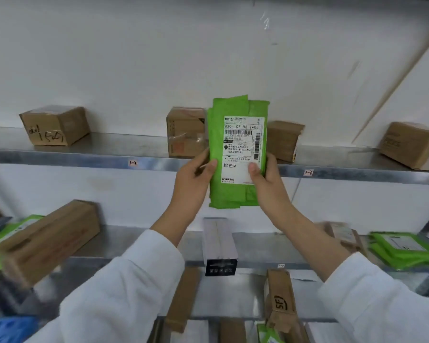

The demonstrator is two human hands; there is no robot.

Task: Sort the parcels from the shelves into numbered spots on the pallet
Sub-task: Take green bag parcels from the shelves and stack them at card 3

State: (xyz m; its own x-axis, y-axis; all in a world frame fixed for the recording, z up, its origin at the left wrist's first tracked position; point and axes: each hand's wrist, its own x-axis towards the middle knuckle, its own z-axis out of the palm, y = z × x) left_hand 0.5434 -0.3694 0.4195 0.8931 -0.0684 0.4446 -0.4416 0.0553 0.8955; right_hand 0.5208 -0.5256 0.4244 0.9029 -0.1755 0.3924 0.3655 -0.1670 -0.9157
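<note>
- The green parcel (238, 152) covers the right side of the cardboard box (185, 132) behind it at centre frame.
- The fingers of the left hand (193, 179) and right hand (268, 179) are hidden behind the parcel; only the thumbs show.
- The small print on its label is too fine to read.
- The long box (47, 241) at lower left is blurred.
- The green bag (8, 231) beside it is cut by the left edge.
- The right edge cuts off the corner box (414, 144).
- The blue object (8, 329) at the bottom left cannot be identified.
- The lower shelf tag (280, 265) is too small to read.
</note>
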